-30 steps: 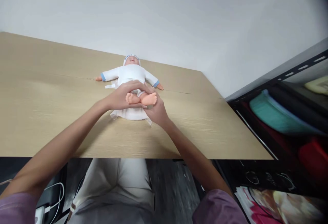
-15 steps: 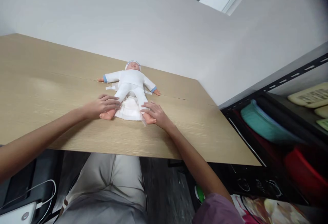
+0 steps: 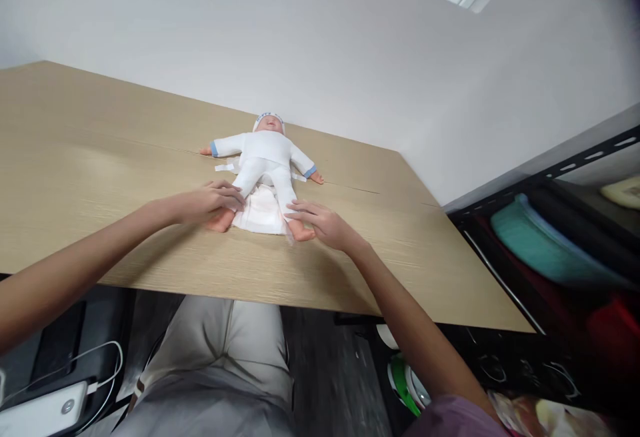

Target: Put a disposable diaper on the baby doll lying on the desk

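Note:
A baby doll (image 3: 265, 147) in a white suit with blue cuffs lies on its back on the table, arms spread and legs apart. An opened white diaper (image 3: 259, 212) lies flat under it, its front part showing between the legs and its side tabs sticking out by the waist. My left hand (image 3: 213, 202) rests its outstretched fingers on the lower leg at the left, just above the bare foot. On the other lower leg lie the fingertips of my right hand (image 3: 324, 222), also extended. Neither hand is closed around a leg.
The wooden table (image 3: 125, 190) meets a pale wall behind the doll. At the right a black shelf holds a teal item (image 3: 540, 244) and a red one. Below the left table edge, a white power bank (image 3: 45, 410) with a cable lies on a dark surface.
The camera view has shifted, so the whole scene sits slightly further right. My right hand has moved a little outward with its wrist raised; the doll lies as before.

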`<state>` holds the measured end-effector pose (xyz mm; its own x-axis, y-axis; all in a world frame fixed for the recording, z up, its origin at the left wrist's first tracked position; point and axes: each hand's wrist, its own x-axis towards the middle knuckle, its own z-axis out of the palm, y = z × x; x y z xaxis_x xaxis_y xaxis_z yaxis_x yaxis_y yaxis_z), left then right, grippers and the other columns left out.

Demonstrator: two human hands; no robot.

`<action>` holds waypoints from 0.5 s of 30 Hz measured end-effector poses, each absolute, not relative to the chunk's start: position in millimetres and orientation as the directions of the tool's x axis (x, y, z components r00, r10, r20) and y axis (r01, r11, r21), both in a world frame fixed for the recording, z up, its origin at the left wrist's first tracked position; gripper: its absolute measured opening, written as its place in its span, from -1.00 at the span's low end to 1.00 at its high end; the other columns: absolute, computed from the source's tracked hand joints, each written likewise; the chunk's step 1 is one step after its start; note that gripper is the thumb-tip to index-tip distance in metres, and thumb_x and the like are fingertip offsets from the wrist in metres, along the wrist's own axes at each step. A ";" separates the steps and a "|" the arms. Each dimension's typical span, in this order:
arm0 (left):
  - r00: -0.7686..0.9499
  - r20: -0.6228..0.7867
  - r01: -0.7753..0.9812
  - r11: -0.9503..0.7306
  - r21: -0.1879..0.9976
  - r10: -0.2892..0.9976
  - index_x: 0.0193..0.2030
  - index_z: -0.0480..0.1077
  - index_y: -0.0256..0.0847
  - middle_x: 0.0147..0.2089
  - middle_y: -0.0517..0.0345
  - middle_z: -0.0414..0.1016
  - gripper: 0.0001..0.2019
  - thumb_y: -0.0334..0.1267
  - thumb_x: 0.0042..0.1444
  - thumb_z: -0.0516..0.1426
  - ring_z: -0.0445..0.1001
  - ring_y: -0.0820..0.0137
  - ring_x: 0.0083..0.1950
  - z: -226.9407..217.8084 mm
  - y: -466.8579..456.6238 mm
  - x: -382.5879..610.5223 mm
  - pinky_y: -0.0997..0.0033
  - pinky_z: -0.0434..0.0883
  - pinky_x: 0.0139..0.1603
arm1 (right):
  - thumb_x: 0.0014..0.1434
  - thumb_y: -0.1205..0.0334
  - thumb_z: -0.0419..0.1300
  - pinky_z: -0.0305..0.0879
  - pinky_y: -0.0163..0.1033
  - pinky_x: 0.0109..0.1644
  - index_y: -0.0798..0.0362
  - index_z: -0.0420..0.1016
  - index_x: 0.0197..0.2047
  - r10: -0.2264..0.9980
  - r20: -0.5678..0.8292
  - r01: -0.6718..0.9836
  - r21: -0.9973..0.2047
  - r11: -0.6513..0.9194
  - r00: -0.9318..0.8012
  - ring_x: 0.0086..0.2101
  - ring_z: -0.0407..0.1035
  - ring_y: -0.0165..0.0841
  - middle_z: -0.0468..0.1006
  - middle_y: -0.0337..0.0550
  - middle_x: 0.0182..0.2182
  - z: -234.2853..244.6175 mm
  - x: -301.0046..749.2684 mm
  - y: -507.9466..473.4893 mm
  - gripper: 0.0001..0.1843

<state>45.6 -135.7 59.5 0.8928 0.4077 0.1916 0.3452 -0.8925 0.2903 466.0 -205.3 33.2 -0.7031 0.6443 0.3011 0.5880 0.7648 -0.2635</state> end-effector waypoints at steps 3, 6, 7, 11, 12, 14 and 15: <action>0.855 0.157 0.445 -0.855 0.266 0.494 0.26 0.62 -0.08 0.40 -0.03 0.63 -0.67 -0.13 0.54 0.11 0.45 -0.05 0.42 62.8 -150.7 58.4 -0.06 0.34 0.48 | 0.66 0.14 0.10 0.44 0.26 0.53 -0.09 0.56 0.49 0.699 0.308 0.669 -0.214 0.712 -0.645 0.48 0.43 -0.02 0.60 0.09 0.42 37.0 449.9 -215.4 -0.55; 0.816 0.173 0.520 -0.831 0.196 0.552 0.19 0.57 -0.14 0.39 -0.16 0.59 -0.50 0.21 0.36 0.32 0.43 -0.19 0.38 56.2 -162.8 70.0 -0.19 0.38 0.43 | 0.54 -0.08 0.33 0.45 0.36 0.47 0.01 0.54 0.51 0.728 0.336 0.744 -0.107 0.659 -0.597 0.42 0.42 0.18 0.59 0.26 0.35 28.5 426.3 -224.4 -0.39; 0.806 0.187 0.535 -0.826 0.176 0.562 0.16 0.56 -0.15 0.38 -0.19 0.58 -0.49 0.21 0.32 0.36 0.42 -0.22 0.38 52.8 -165.3 72.9 -0.21 0.39 0.41 | 0.50 -0.05 0.37 0.45 0.37 0.44 0.04 0.55 0.50 0.738 0.342 0.764 -0.081 0.640 -0.582 0.39 0.42 0.22 0.59 0.30 0.32 23.6 419.7 -225.6 -0.37; 0.778 0.261 0.550 -0.820 0.156 0.571 0.05 0.54 -0.18 0.21 -0.23 0.65 -0.79 -0.16 0.36 0.27 0.48 -0.19 0.30 45.4 -167.0 80.4 -0.20 0.45 0.35 | 0.48 0.29 0.26 0.50 0.28 0.33 0.01 0.68 0.34 0.780 0.388 0.824 -0.084 0.560 -0.490 0.25 0.46 0.19 0.64 0.26 0.17 6.7 405.8 -220.7 -0.58; 0.764 0.279 0.554 -0.813 0.179 0.582 0.03 0.54 -0.17 0.13 -0.21 0.68 -0.83 -0.20 0.37 0.23 0.51 -0.16 0.26 46.8 -165.5 81.6 -0.16 0.48 0.31 | 0.49 0.31 0.22 0.51 0.25 0.29 -0.03 0.70 0.29 0.787 0.402 0.830 -0.107 0.548 -0.468 0.20 0.47 0.17 0.65 0.23 0.13 5.4 404.8 -217.6 -0.60; 0.693 0.308 0.590 -0.758 0.277 0.652 0.00 0.54 -0.15 -0.04 -0.14 0.69 -0.84 -0.17 0.44 0.17 0.59 -0.08 0.13 53.9 -159.3 84.1 -0.05 0.53 0.16 | 0.55 0.28 0.13 0.52 0.19 0.22 -0.07 0.72 0.23 0.800 0.436 0.833 -0.174 0.525 -0.413 0.09 0.49 0.12 0.67 0.16 0.03 7.5 403.6 -209.7 -0.63; 0.644 0.311 0.609 -0.714 0.346 0.699 0.01 0.54 -0.14 -0.09 -0.10 0.68 -0.81 -0.13 0.47 0.15 0.61 -0.04 0.05 59.3 -154.2 85.5 0.01 0.53 0.08 | 0.58 0.24 0.09 0.51 0.15 0.19 -0.07 0.72 0.20 0.806 0.456 0.832 -0.217 0.511 -0.377 0.04 0.50 0.09 0.67 0.12 -0.02 10.7 403.1 -204.6 -0.63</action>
<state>85.5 -154.2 59.3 0.6436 0.6994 0.3108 0.6087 -0.7140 0.3459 403.1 -204.6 10.7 -0.3767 0.8061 0.4564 0.8316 0.5113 -0.2169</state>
